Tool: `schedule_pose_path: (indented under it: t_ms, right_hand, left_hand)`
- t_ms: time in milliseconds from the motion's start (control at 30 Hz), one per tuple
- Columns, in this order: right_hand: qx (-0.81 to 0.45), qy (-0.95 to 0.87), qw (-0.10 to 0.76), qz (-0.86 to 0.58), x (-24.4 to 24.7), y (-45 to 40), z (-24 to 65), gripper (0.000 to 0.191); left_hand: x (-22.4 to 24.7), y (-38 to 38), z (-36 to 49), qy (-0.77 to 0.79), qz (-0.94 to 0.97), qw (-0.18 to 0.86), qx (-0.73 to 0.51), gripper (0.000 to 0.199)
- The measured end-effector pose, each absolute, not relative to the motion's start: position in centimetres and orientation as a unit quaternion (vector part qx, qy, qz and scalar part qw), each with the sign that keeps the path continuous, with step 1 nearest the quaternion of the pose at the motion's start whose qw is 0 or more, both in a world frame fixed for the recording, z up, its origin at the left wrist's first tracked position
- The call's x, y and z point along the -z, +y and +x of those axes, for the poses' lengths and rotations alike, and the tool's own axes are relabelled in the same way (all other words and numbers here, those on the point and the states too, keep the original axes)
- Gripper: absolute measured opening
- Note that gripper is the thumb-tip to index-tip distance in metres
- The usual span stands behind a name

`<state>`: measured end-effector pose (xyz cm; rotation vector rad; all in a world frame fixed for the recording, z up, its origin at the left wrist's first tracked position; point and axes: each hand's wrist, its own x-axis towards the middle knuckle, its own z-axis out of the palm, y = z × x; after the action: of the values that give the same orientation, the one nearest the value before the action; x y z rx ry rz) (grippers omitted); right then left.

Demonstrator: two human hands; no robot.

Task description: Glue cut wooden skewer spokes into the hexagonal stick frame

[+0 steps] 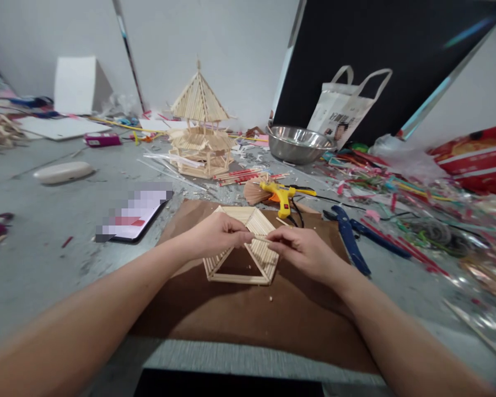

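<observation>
At the far left of the table [20, 309], a white oval case [63, 172] lies flat. To its right and farther back is a purple box [102, 140]. Next is the phone [136, 218], screen up, just beside the brown sheet [231, 320].

Behind the sheet, the stick pavilion [200, 105] stands upright; its pointed roof sits above a lower roof tier.

The left hand [221, 231] is over the left part of the frame [267, 251]. Its thumb and forefinger are closed together on the left end of a short stick [261, 238]. The frame, a six-sided assembly of pale sticks, rests on the sheet below both hands; its near section is an open gap bounded by single sticks. The short stick is held crosswise above the frame; contact between the two cannot be told.

The yellow glue gun [287, 199] lies behind the frame at the sheet's far edge, next to a pleated fan [256, 191]. The right hand [306, 251] has its thumb and fingertips clamped on the right end of the short stick.

Farther back are the steel bowl [300, 146] and, to its right, an upright white bag [339, 113]. The blue pliers [353, 245] lie with handles spread at the sheet's right edge. Beyond them are mixed scraps [425, 220] and a red packet [479, 160]
</observation>
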<state>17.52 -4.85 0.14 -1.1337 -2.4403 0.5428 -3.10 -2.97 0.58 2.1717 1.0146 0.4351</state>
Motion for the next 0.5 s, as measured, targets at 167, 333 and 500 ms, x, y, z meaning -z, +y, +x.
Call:
schedule_pose_path:
  t_ms: [167, 333, 500]
  right_hand:
    - [-0.266, -0.853, 0.187, -0.407, 0.1, -4.1, 18.5, 0.018]
    - [-0.309, -0.846, 0.164, -0.402, 0.3, -4.8, 17.4, 0.015]
    - [-0.303, -0.849, 0.151, -0.405, 0.5, -5.3, 16.5, 0.016]
  left_hand:
    - [-0.5, -2.7, -3.6, 0.38, 0.858, 0.332, -0.099, 0.034]
    - [-0.3, -3.2, -3.3, 0.354, 0.871, 0.334, -0.06, 0.028]
    - [0.2, -3.2, -3.0, 0.352, 0.883, 0.309, -0.032, 0.022]
